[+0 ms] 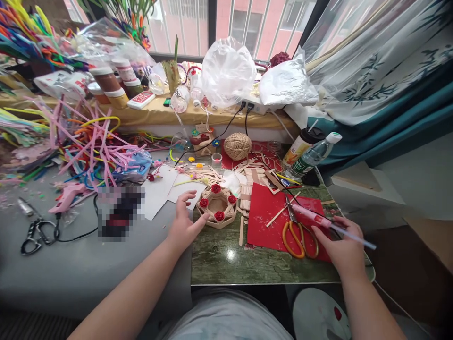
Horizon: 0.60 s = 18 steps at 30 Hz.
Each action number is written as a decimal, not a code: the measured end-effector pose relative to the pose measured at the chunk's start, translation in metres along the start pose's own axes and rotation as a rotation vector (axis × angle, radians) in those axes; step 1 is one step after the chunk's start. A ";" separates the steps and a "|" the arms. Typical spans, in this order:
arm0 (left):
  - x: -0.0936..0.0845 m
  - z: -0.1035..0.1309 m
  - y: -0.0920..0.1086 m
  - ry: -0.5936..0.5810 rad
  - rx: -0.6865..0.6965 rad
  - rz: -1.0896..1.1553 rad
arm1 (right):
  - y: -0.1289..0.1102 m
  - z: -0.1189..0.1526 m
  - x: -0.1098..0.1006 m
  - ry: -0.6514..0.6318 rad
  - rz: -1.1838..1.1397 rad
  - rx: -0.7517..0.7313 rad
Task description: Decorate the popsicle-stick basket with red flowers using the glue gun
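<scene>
My left hand (pixel 184 225) is at the left side of an octagonal wooden-stick box (pixel 216 222) with several red paper roses round its top. Its fingers are apart, and the thumb tip reaches the box's edge. At the right, my right hand (pixel 345 243) is closed round the rear of a pink hot glue gun (pixel 311 216); the grip is mostly hidden. A clear glue stick (pixel 357 238) pokes out behind the gun, whose nozzle faces left. Orange-handled scissors (pixel 293 236) lie just below it on red paper (pixel 264 222).
Craft sticks (pixel 253 175), a twine ball (pixel 238 146) and a water bottle (pixel 316 156) crowd the table's back. Left are white paper (pixel 155 193), a second pink glue gun (pixel 67 196), black scissors (pixel 33 236) and tangled pipe cleaners (pixel 92 141). Black cords (pixel 226 127) cross the rear.
</scene>
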<state>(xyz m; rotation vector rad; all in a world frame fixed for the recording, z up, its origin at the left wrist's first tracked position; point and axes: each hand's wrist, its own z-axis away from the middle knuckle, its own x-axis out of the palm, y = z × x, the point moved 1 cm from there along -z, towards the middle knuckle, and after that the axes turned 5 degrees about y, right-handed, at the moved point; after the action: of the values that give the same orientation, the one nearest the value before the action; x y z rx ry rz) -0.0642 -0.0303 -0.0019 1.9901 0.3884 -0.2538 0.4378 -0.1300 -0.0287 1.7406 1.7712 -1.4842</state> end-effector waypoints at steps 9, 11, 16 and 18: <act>0.004 0.002 0.000 -0.040 -0.045 -0.021 | -0.009 -0.024 0.025 -0.173 -0.319 0.025; 0.002 0.001 -0.002 -0.037 -0.046 -0.010 | -0.001 -0.033 0.024 -0.180 -0.360 0.098; 0.002 -0.001 -0.002 -0.046 -0.043 -0.001 | 0.024 -0.048 0.016 -0.091 -0.534 0.228; 0.003 -0.001 -0.001 -0.063 -0.039 -0.003 | 0.035 -0.048 0.009 -0.080 -0.586 0.262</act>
<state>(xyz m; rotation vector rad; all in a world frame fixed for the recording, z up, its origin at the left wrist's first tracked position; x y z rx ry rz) -0.0618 -0.0281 -0.0031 1.9388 0.3537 -0.3074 0.4871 -0.0959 -0.0309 1.2837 2.2477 -2.0570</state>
